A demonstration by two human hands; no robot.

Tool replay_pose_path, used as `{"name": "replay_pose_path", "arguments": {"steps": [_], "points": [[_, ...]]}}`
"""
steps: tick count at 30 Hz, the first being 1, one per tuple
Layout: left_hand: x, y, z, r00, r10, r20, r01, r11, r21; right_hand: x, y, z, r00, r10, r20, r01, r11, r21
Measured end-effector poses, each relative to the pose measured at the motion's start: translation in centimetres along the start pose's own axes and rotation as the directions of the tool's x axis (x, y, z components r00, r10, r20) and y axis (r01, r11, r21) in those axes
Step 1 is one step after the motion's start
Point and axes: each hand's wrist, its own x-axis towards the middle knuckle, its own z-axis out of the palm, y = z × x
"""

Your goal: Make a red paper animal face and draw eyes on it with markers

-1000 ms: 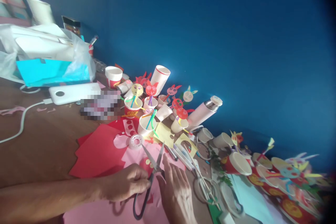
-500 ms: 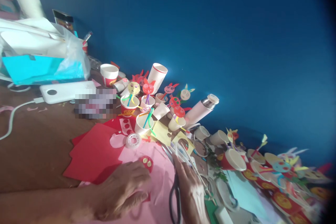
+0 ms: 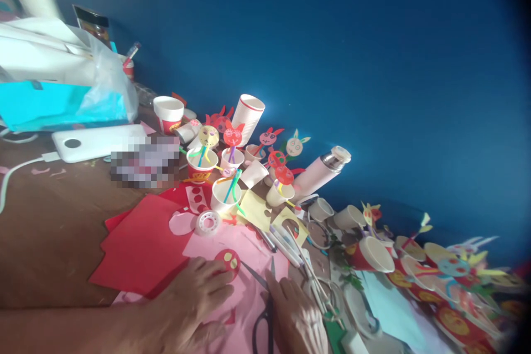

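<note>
Over the pink paper (image 3: 249, 337) rests my left hand (image 3: 194, 293), fingers stretched forward and thumb apart. Its index finger reaches the edge of a red paper disc (image 3: 229, 261) with two pale yellow ovals on it. A small red paper piece (image 3: 229, 318) lies between that hand and the scissors. My right hand (image 3: 296, 315) is at the dark-handled scissors (image 3: 263, 329), its fingers closed about them near the pivot. The blades stand apart and point away from me; the handle loops hold no fingers. The right thumb is hidden.
Left are red paper sheets (image 3: 143, 249). Behind are a tape roll (image 3: 208, 223), paper cups (image 3: 226, 196) with paper-faced figures and yellow scraps (image 3: 255, 210). A flask (image 3: 323, 171) leans by the blue wall. Cords (image 3: 327, 293) and more decorated cups stand right; a power bank (image 3: 97, 142) lies left.
The scissors have shifted left and toward me with my right hand, and their blades now show spread apart. My left hand has moved slightly left, uncovering more of the red disc.
</note>
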Motion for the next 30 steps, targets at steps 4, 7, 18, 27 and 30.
{"name": "replay_pose_path", "arguments": {"steps": [4, 7, 18, 27, 30], "points": [[0.1, 0.0, -0.8, 0.999, 0.033, 0.017, -0.034, 0.998, 0.045, -0.5, -0.9, 0.6, 0.999, 0.003, 0.041, -0.002, 1.000, -0.027], [0.0, 0.0, -0.4, 1.000, 0.007, -0.017, -0.007, 1.000, 0.012, -1.0, -1.5, 1.0, 0.998, 0.028, 0.058, -0.026, 0.999, -0.026], [-0.3, 0.0, 0.5, 0.998, -0.048, -0.030, 0.046, 0.998, -0.040, -0.6, -2.9, 0.7, 0.992, 0.123, 0.035, -0.124, 0.992, 0.028], [-0.1, 0.1, -0.2, 0.999, -0.032, -0.007, 0.032, 0.999, -0.031, -0.2, -3.3, 0.3, 0.990, 0.137, 0.034, -0.138, 0.990, 0.034], [-0.1, 0.1, -0.1, 1.000, -0.024, -0.009, 0.024, 0.999, -0.024, -0.1, -3.4, 0.1, 0.990, 0.139, 0.029, -0.140, 0.990, 0.036]]}}
